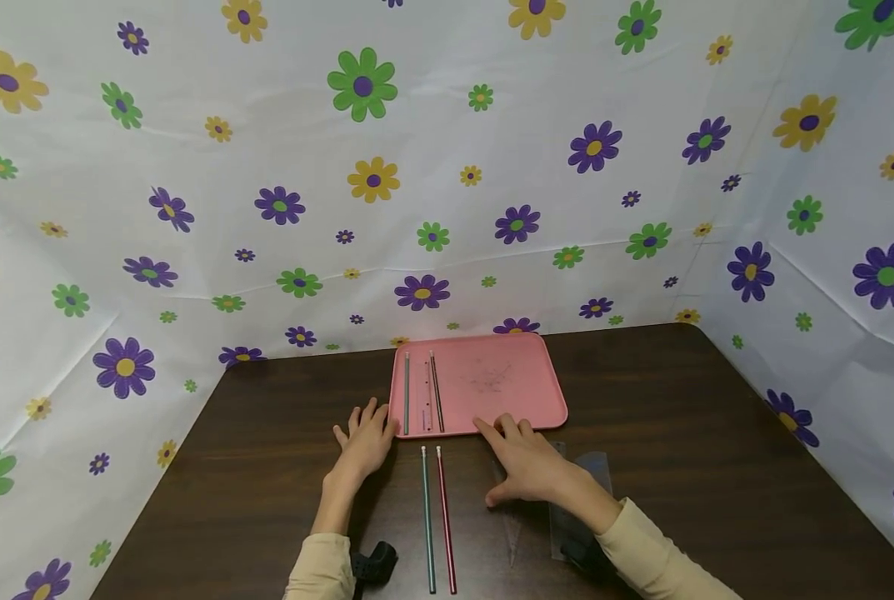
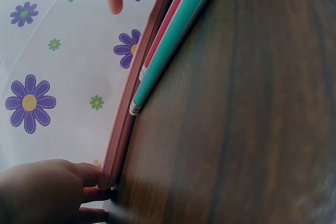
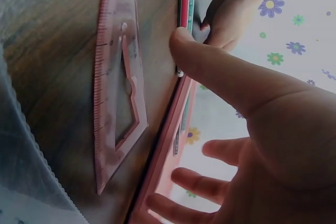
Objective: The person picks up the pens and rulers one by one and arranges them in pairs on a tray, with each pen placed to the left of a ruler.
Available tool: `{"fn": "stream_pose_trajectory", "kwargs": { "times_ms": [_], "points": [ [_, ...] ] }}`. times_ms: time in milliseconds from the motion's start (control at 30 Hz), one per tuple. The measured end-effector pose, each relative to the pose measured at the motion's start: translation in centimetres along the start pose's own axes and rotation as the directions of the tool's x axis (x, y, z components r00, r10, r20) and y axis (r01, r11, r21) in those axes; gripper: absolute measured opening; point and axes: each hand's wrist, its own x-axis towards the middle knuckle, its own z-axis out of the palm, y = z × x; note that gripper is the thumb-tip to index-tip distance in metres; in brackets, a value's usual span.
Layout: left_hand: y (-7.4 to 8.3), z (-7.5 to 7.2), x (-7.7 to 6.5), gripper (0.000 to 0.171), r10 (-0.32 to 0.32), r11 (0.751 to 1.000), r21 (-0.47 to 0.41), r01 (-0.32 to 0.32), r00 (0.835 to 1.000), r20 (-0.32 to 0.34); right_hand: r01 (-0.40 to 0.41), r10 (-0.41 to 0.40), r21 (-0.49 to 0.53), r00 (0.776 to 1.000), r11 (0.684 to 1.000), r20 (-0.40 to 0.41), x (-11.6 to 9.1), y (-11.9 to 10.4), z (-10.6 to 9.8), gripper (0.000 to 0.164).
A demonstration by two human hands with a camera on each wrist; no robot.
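A pink tray (image 1: 525,383) lies at the back of the table, holding a green pencil (image 1: 407,392), a clear ruler (image 1: 427,392) and a dark striped pencil (image 1: 437,392). My left hand (image 1: 364,446) touches the tray's near left corner with its fingers spread; the left wrist view shows fingers (image 2: 86,174) against the rim. Over the near rim, my right hand (image 1: 532,467) has its fingers spread, index fingertip at the edge. Between the hands lie a green pencil (image 1: 427,525) and a red pencil (image 1: 447,525). Beneath the right hand is a clear set square (image 3: 105,77).
A clear plastic pouch (image 1: 598,469) with a serrated edge lies under the right forearm. A black wrist band (image 1: 375,565) sits by the left wrist. The flowered cloth (image 1: 432,158) stands behind the dark wooden table (image 1: 679,433) and along its sides.
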Motion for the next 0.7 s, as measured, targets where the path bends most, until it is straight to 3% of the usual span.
{"fn": "stream_pose_trajectory", "kwargs": {
  "times_ms": [700],
  "points": [
    [-0.3, 0.2, 0.0, 0.051, 0.011, 1.0, 0.0, -0.011, 1.0, -0.002, -0.076, 0.086, -0.069, 0.985, 0.995, 0.147, -1.5, -0.6, 0.8, 0.112]
  ]
}}
